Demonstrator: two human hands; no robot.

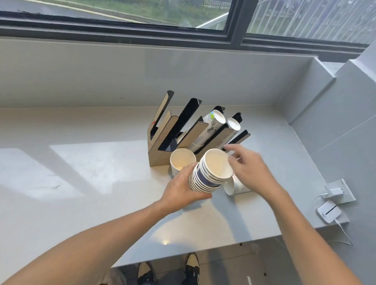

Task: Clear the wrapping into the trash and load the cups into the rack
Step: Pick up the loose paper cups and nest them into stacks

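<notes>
The left hand grips a tilted stack of paper cups above the tabletop, just in front of the rack; the right hand has its fingers loosely spread at the stack's rim, holding nothing; a single cup stands beside the stack; another cup lies on its side.
</notes>
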